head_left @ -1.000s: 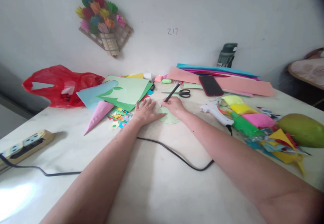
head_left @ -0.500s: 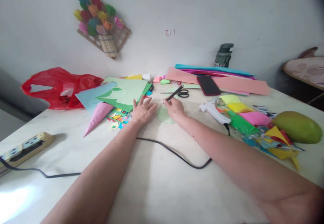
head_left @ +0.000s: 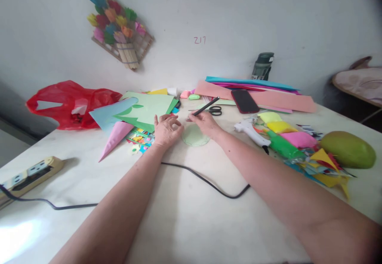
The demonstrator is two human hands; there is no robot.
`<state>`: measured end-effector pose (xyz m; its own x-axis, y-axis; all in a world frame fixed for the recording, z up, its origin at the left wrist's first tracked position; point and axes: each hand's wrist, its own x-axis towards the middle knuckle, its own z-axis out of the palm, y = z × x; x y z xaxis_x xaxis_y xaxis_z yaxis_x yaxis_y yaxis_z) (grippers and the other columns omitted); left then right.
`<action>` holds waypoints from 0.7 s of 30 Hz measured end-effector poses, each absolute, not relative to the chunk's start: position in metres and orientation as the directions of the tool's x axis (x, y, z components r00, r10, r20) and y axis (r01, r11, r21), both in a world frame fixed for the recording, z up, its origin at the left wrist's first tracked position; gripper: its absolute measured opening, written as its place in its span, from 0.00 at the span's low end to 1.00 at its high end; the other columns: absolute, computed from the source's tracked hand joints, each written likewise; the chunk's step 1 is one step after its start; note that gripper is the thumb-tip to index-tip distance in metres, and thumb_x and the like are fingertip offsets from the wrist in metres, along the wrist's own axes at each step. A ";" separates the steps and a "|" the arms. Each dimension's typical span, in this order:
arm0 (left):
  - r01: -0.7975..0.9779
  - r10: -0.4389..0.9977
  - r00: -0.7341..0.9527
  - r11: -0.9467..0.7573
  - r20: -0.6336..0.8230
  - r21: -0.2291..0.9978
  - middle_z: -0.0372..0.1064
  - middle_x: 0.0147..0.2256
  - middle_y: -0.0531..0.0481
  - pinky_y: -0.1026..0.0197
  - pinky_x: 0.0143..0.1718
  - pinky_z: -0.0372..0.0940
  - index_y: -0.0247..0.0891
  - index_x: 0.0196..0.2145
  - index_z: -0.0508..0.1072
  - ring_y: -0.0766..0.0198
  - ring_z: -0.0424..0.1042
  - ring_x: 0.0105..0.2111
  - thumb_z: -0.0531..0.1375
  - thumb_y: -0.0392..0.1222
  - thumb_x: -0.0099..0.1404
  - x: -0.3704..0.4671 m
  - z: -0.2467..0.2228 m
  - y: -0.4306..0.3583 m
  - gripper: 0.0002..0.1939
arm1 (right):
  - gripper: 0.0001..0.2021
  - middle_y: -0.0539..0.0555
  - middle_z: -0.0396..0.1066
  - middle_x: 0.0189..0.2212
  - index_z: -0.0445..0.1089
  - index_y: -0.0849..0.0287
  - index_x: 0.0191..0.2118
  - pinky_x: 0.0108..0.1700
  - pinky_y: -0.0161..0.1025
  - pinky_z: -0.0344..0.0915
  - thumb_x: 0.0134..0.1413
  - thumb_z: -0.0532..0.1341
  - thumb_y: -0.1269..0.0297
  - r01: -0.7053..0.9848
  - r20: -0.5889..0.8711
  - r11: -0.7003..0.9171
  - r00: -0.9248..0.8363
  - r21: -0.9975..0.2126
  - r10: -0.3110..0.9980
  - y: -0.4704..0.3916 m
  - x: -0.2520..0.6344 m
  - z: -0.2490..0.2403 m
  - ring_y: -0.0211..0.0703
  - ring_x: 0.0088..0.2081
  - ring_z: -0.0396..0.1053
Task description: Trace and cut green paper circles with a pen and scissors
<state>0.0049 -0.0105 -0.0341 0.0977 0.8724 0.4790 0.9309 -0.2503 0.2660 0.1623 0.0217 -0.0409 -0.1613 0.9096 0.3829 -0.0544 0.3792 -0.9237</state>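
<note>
A black pen (head_left: 209, 105) slants up out of my right hand (head_left: 205, 124), whose fingers pinch it low on the shaft. Its tip is at the far left side of a pale green round piece of paper (head_left: 195, 136) that lies flat on the table. At the paper's left edge rests my left hand (head_left: 168, 132), its fingers bent but apart, with nothing visible in it. Just beyond the right hand lies a pair of black-handled scissors (head_left: 215, 110). To the right of that hand is a white glue gun (head_left: 252, 132).
Green sheets (head_left: 149, 107), a pink paper cone (head_left: 115, 138) and a red bag (head_left: 71, 101) lie left. A phone (head_left: 245, 101) rests on coloured sheets at the back. Clay packets (head_left: 286, 144) and a mango (head_left: 347, 149) are right. A black cable (head_left: 205, 179) crosses in front.
My right hand has shifted slightly left with the pen, uncovering more of the round paper. The fingers of my left hand have bent, and that hand sits a little lower.
</note>
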 end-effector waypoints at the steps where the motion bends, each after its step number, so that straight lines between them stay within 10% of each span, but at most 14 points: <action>1: 0.938 0.890 0.108 -0.239 0.443 0.253 0.66 0.50 0.58 0.40 0.59 0.33 0.48 0.33 0.74 0.53 0.55 0.56 0.55 0.49 0.56 0.005 -0.034 -0.010 0.10 | 0.12 0.51 0.72 0.26 0.66 0.61 0.30 0.40 0.38 0.67 0.45 0.61 0.57 -0.049 0.378 0.374 -0.104 -0.926 0.920 0.024 0.164 -0.040 0.41 0.32 0.73; 9: 0.951 0.939 0.304 -0.309 0.163 0.008 0.44 0.62 0.50 0.37 0.57 0.24 0.45 0.58 0.59 0.44 0.27 0.62 0.48 0.71 0.52 0.004 -0.040 -0.006 0.41 | 0.16 0.53 0.73 0.23 0.70 0.62 0.31 0.34 0.36 0.67 0.46 0.59 0.51 0.122 0.408 0.394 0.137 -0.911 0.902 0.041 0.182 -0.039 0.40 0.29 0.73; 21: 0.990 0.972 0.131 -0.137 0.194 0.016 0.43 0.62 0.48 0.38 0.58 0.25 0.39 0.58 0.56 0.50 0.26 0.62 0.35 0.64 0.61 0.013 -0.036 -0.011 0.37 | 0.15 0.51 0.72 0.21 0.70 0.60 0.30 0.24 0.30 0.62 0.46 0.58 0.52 0.183 0.353 0.317 0.219 -0.931 0.910 0.042 0.182 -0.039 0.34 0.21 0.68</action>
<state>0.0129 -0.0105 -0.0361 0.1310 0.9723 0.1936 0.9905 -0.1366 0.0161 0.1819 0.0420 -0.0387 0.2185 0.9097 0.3531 0.1831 0.3172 -0.9305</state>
